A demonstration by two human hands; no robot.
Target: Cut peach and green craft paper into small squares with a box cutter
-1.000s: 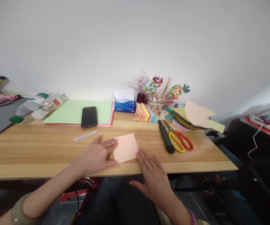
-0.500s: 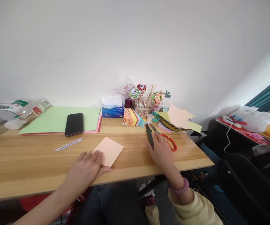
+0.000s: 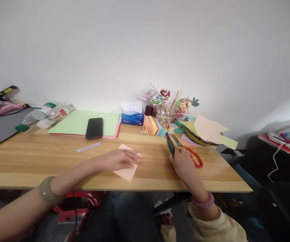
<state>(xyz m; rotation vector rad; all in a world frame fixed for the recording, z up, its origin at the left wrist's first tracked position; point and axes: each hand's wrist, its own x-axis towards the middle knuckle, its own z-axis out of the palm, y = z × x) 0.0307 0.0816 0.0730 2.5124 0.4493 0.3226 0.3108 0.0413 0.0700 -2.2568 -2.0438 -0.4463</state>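
My left hand point(image 3: 121, 159) lies over a pale pink square of paper point(image 3: 128, 174), fingers stretched and spread across it. The paper sits flat on the wooden table, turned at an angle. Over to the right, my right hand point(image 3: 184, 164) has thumb and forefinger on either side of the near end of a slim dark green tool point(image 3: 170, 145); its exact kind is unclear. Beside that tool lie scissors with red handles point(image 3: 197, 160), partly covered by the same hand. A narrow folded white paper strip point(image 3: 88, 147) rests to the left.
A black phone point(image 3: 94, 128) lies on green sheets point(image 3: 68, 122). Farther back are a blue tissue pack point(image 3: 132, 119), folded coloured papers point(image 3: 151, 126), a container of paper flowers point(image 3: 164, 120) and a basket with paper point(image 3: 206, 129). Plastic bottles point(image 3: 40, 114) and a pink glue gun point(image 3: 7, 108) are leftmost.
My left hand has slid from the paper's left corner to across its middle, fingers pointing right. My right hand stays by the tool and scissors. The view has turned left.
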